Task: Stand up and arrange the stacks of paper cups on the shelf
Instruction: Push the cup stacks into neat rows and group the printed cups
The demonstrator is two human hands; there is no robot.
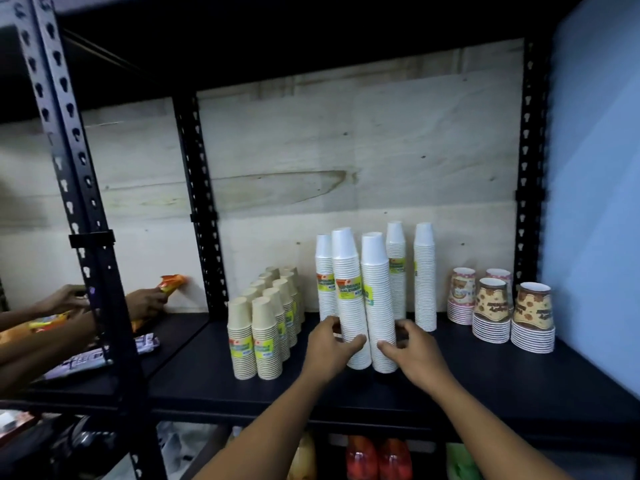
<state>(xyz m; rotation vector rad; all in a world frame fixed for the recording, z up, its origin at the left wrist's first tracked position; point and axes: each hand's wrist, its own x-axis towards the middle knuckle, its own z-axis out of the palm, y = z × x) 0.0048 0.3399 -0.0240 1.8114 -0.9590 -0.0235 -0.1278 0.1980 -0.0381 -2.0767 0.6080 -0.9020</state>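
1. Finds a black shelf board (485, 382) across the bay, bare along its whole front edge and in the gaps between cup groups. Plywood back panel (346, 150) behind, blue wall (595, 202) closing the right end.
2. Counts five tall white cup stacks (424, 278) upright at mid-shelf: three back near the panel, two forward and touching each other.
3. Notes kraft cup stacks (266, 337) in two rows to the left, near the upright post (201, 202) and apart from the white group.
4. Notes four short patterned cup stacks (498, 306) to the right, the front pair near the wall end.
5. Finds the left hand (327, 348) wrapped round the lower part of the forward left white stack (348, 299), thumb in front.
6. Finds the right hand (415, 355) wrapped likewise round the forward right white stack (379, 299).
7. Logs another person's hands (145, 301) in the neighbouring bay, one holding an orange packet (171, 283).
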